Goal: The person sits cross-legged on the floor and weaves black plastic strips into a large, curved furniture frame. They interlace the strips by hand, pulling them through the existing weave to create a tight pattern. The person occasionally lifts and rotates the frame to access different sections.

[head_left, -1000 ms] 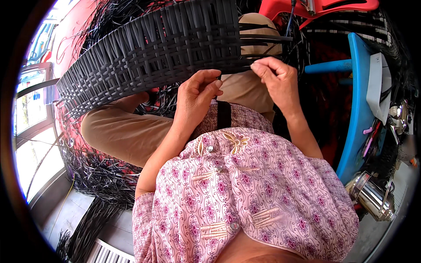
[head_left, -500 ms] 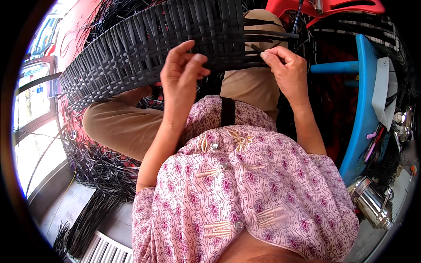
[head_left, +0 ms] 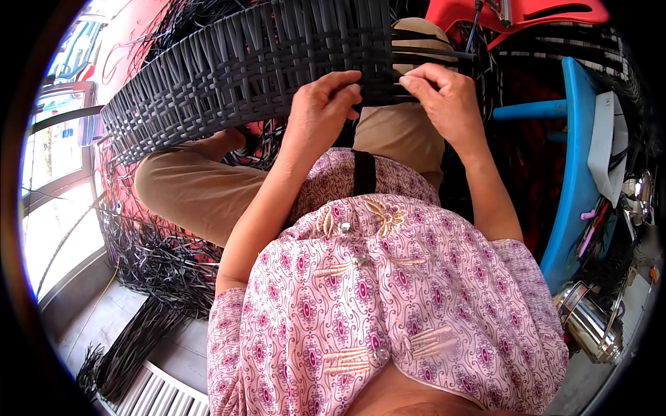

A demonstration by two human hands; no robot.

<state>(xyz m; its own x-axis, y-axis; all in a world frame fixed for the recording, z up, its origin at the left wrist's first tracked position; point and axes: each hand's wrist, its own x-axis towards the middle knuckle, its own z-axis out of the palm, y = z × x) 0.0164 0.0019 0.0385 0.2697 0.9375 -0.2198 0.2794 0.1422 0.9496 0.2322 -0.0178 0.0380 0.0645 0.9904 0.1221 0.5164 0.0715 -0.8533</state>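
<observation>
A curved panel of woven black strips (head_left: 229,69) spans the upper left, with loose strip ends (head_left: 433,52) sticking out past its right edge over my knee. My left hand (head_left: 322,107) is at the panel's lower right part, fingers bent, thumb and forefinger a little apart; I see nothing between them. Just beyond the panel's right edge, my right hand (head_left: 447,100) pinches thumb and forefinger together on the end of a black strip (head_left: 396,84), which is mostly hidden by the fingertips.
A red plastic chair (head_left: 517,17) is at the top right, and a blue plastic stool (head_left: 572,166) lies at the right. Beside it is a shiny metal pot (head_left: 590,322). Tangled black strips (head_left: 159,256) cover the floor at left, near a white slatted piece (head_left: 163,395).
My left hand has moved right along the panel, its thumb and forefinger drawing closer together. My right hand has shifted slightly left and up, nearer the weave. The panel has shifted slightly right.
</observation>
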